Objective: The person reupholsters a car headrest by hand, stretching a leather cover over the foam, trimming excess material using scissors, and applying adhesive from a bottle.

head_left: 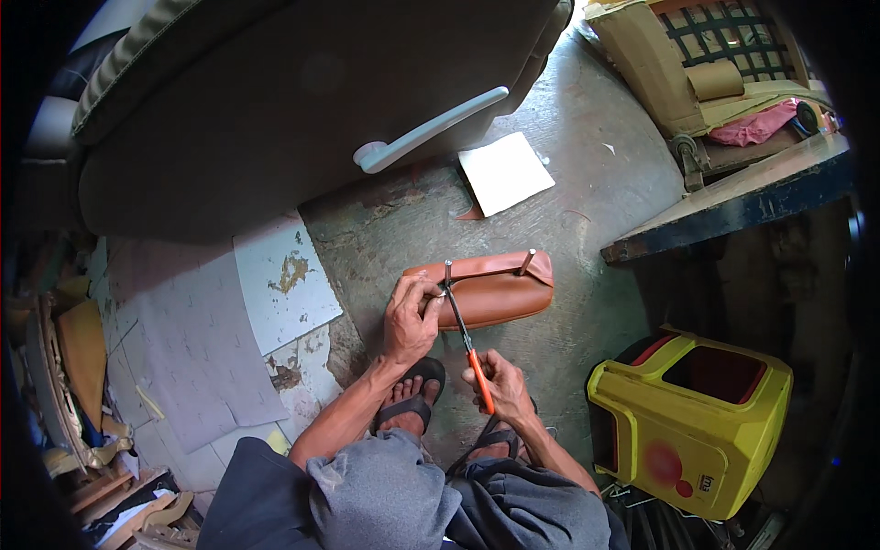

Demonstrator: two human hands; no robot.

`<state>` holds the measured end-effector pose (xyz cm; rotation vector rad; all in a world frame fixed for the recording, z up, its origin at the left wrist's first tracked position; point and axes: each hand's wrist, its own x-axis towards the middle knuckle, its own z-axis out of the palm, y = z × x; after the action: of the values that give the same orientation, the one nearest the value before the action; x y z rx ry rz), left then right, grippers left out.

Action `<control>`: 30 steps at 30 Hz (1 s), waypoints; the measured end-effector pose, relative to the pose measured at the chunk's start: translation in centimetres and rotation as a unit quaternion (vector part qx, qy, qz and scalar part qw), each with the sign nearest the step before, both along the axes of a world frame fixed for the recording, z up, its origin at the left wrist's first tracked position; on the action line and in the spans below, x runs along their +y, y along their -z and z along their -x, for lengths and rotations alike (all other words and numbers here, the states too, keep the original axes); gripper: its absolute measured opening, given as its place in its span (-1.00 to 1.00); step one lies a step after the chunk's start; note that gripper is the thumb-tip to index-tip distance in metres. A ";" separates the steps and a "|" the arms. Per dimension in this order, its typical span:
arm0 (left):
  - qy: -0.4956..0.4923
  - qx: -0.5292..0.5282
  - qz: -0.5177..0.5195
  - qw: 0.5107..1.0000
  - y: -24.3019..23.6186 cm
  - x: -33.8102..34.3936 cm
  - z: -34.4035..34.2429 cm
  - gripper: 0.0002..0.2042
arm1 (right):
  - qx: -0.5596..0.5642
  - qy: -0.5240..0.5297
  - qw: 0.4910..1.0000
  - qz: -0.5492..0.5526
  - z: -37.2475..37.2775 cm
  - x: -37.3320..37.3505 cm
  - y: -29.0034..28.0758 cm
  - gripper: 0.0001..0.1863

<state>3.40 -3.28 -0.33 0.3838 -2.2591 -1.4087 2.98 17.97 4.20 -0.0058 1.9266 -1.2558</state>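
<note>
A brown leather-look headrest (504, 298) lies on the floor in front of my feet, its two metal posts pointing up. My left hand (412, 319) covers its left end, with fingertips pinched on the cover beside the left post (448, 269). My right hand (502, 383) is closed around the orange handle of slim, dark-nosed pliers (481, 380). Their tip meets the headrest close to my left fingertips, at the foot of that post. What exactly the tip grips is too small to make out.
A large dark seat (266, 101) with a grey lever (431, 130) fills the upper left. White paper (507, 174) lies beyond the headrest. A yellow box (692, 417) stands at right, below a board edge (733, 206). Grey sheet material (197, 357) covers floor at left.
</note>
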 end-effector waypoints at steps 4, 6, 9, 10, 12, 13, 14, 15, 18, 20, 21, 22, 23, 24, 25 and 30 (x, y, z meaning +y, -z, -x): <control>-0.012 -0.017 0.093 0.995 -0.6 0.6 0.7 -0.80 | 0.009 0.047 0.998 0.038 -1.1 3.6 0.2 -0.65; -0.015 0.033 0.246 0.969 -2.1 1.8 1.0 -0.76 | -0.039 0.144 0.988 0.043 -1.2 4.3 -0.5 -0.69; 0.100 0.141 0.258 0.951 -2.6 4.1 2.9 -0.74 | -0.058 0.216 0.973 0.053 0.1 4.9 -0.5 -0.70; 0.132 0.133 0.223 0.957 -2.4 5.0 4.4 -0.73 | -0.045 0.198 0.978 0.053 0.4 5.4 0.3 -0.67; 0.078 0.054 0.231 0.968 -0.8 6.0 7.2 -0.77 | -0.058 0.209 0.974 0.058 1.1 4.6 -0.6 -0.66; 0.035 0.008 0.247 0.968 0.3 6.1 8.3 -0.78 | -0.072 0.217 0.971 0.065 1.2 4.0 -0.8 -0.64; 0.039 0.011 0.246 0.969 0.4 5.8 9.2 -0.78 | -0.053 0.208 0.975 0.061 1.3 4.2 -0.6 -0.63; 0.050 -0.013 0.208 0.977 0.6 5.2 9.9 -0.78 | -0.051 0.211 0.974 0.062 1.3 4.4 -0.7 -0.63; 0.068 -0.049 0.168 0.982 0.0 5.3 10.2 -0.79 | -0.041 0.206 0.974 0.089 1.1 5.2 -0.3 -0.62; 0.068 -0.073 0.186 0.977 -0.9 6.1 9.4 -0.78 | -0.037 0.207 0.974 0.085 1.3 5.5 -0.3 -0.62; 0.068 -0.075 0.187 0.977 -1.3 6.6 9.1 -0.78 | -0.031 0.205 0.975 0.079 1.3 5.5 -0.4 -0.62; 0.072 -0.090 0.192 0.975 -1.5 6.9 8.8 -0.78 | -0.029 0.200 0.977 0.071 1.4 5.3 -0.8 -0.59; 0.077 -0.104 0.196 0.972 -1.7 7.1 8.6 -0.78 | -0.030 0.200 0.977 0.070 1.5 5.3 -1.0 -0.59; 0.080 -0.123 0.196 0.970 -1.8 7.3 8.4 -0.76 | -0.027 0.187 0.981 0.049 1.5 5.3 -1.2 -0.58; 0.080 -0.136 0.200 0.967 -1.6 7.2 8.4 -0.76 | -0.037 0.172 0.984 0.033 1.8 5.1 -0.8 -0.57; 0.040 -0.021 0.162 0.986 -1.2 7.7 7.7 -0.87 | -0.040 0.159 0.986 0.005 1.8 5.7 -1.4 -0.54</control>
<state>-4.26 4.47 0.82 0.2191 -2.5072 -1.0484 1.15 23.69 5.62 0.3559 1.9018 -1.4480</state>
